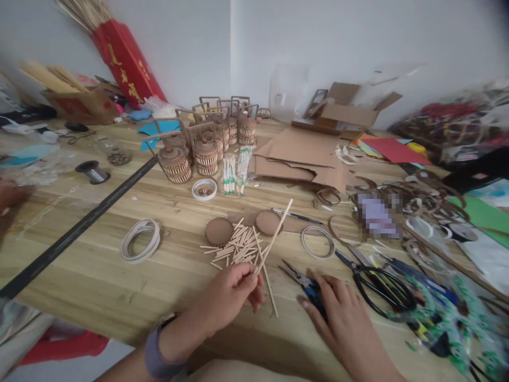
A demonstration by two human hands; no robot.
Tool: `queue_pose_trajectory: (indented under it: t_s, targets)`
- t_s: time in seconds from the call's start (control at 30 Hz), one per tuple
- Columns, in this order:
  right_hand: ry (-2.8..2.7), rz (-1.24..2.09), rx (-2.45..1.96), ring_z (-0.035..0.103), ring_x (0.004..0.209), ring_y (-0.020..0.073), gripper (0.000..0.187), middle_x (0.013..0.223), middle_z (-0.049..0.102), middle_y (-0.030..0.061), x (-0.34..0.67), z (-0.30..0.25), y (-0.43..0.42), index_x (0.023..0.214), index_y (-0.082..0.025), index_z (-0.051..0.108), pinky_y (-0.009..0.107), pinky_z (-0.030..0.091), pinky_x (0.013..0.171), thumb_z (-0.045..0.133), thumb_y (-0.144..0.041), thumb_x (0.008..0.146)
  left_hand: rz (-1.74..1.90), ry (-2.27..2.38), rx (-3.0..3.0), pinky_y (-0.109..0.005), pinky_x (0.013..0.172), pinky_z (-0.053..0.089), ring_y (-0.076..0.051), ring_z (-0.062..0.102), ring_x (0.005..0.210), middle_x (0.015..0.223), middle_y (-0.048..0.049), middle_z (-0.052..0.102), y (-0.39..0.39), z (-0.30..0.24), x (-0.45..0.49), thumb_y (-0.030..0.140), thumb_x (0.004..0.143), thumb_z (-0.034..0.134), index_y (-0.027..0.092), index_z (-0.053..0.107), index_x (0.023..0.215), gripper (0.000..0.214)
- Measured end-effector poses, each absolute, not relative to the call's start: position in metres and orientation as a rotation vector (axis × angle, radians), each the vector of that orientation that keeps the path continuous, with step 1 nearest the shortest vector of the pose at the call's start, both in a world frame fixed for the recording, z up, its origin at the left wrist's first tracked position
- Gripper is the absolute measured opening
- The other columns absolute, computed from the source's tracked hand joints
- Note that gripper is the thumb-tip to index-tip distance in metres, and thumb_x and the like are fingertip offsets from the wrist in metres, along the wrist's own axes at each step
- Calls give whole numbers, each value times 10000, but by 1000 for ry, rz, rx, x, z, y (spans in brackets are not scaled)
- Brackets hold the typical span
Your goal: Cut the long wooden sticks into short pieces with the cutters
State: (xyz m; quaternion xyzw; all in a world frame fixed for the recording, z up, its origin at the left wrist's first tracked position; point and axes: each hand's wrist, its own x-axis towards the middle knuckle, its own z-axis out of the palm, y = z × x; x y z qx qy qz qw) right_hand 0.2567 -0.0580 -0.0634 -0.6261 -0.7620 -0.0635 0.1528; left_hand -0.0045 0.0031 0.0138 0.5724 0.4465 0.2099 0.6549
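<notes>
My left hand (230,296) is pinched on a long thin wooden stick (274,237) that slants up to the right. A second long stick (265,281) lies flat on the wooden table (99,276) beside it. Just beyond my fingers is a heap of short cut sticks (234,246) and two round cardboard discs (219,231) (268,222). My right hand (338,313) rests on blue-handled pliers (303,279), its fingers curled over the handles.
Black scissors (382,286) lie right of the pliers. Tape rings (140,240) (317,241) (204,189), a long black ruler (79,228), small woven baskets (199,151), cardboard sheets (302,156) and an open box (345,114) fill the table. Another person's hand (10,196) shows at far left.
</notes>
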Motion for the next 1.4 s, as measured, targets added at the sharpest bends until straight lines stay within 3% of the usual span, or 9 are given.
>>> queue_pose_trajectory:
  t_s: [0.13, 0.27, 0.33, 0.47, 0.6, 0.83, 1.03, 1.27, 1.4]
  targets:
    - [-2237, -530, -1621, 576, 1062, 364, 606, 1097, 642, 202, 237, -50, -60, 1311, -85, 506, 562, 421, 931, 316, -555, 979, 439, 1143, 1546, -282, 726, 430, -173, 598, 738, 751, -25, 609, 1, 17, -5, 324, 952, 359, 188, 539, 782, 282]
    - [-2205, -566, -1324, 524, 1160, 294, 288, 1107, 674, 99, 206, -6, -53, 1240, -236, 562, 522, 288, 1077, 513, -311, 966, 460, 1213, 1841, -281, 675, 394, -171, 549, 689, 708, -12, 576, -5, 8, -5, 216, 940, 351, 202, 505, 746, 248]
    - [-2190, -537, -1287, 530, 1139, 282, 226, 1106, 695, 77, 193, 8, -45, 1175, -247, 603, 509, 247, 1083, 506, -289, 975, 500, 1178, 1959, -279, 691, 397, -172, 555, 726, 759, -19, 601, -8, 1, -5, 107, 888, 362, 200, 529, 787, 216]
    - [-2388, -406, -1265, 561, 736, 214, 219, 733, 673, 19, 177, 11, -27, 865, -221, 659, 362, 348, 799, 472, -187, 975, 481, 1198, 2125, -313, 760, 429, -201, 595, 830, 901, -53, 658, -14, -8, -7, -9, 804, 360, 191, 581, 966, 339]
    - [-2410, -383, -1371, 497, 625, 198, 215, 620, 600, -2, 170, 1, -21, 700, -231, 616, 335, 253, 631, 601, -174, 907, 377, 1303, 2224, -365, 815, 456, -246, 628, 912, 976, -96, 681, -17, -10, -3, 8, 847, 357, 180, 599, 997, 332]
    - [-2310, -462, -1489, 489, 625, 211, 303, 620, 585, 29, 177, -1, -10, 664, -211, 608, 331, 246, 630, 501, -113, 931, 297, 1399, 2228, -351, 765, 476, -248, 670, 869, 964, -112, 705, -12, -13, 3, 88, 941, 325, 188, 606, 1025, 311]
    - [-2397, -288, -1416, 517, 693, 219, 294, 718, 614, 40, 192, -5, -8, 825, -169, 638, 320, 292, 672, 402, -37, 941, 332, 1556, 2156, -317, 653, 445, -240, 657, 736, 810, -92, 697, 14, -10, -5, 193, 970, 375, 163, 595, 965, 222]
    - [-2442, -86, -1244, 529, 732, 189, 312, 808, 619, 43, 195, 4, -9, 850, -170, 626, 285, 340, 689, 373, -11, 937, 838, 1370, 1946, -300, 840, 452, -223, 629, 999, 1040, -89, 703, 34, 1, -4, 219, 910, 501, 177, 637, 938, 145]
    - [-2437, -244, -1127, 509, 713, 173, 346, 787, 615, 20, 195, 16, -10, 883, -218, 654, 321, 344, 799, 365, -43, 956, 770, 1248, 1693, -264, 762, 457, -191, 643, 880, 922, -38, 717, 30, 13, -3, 318, 917, 503, 190, 646, 899, 192]
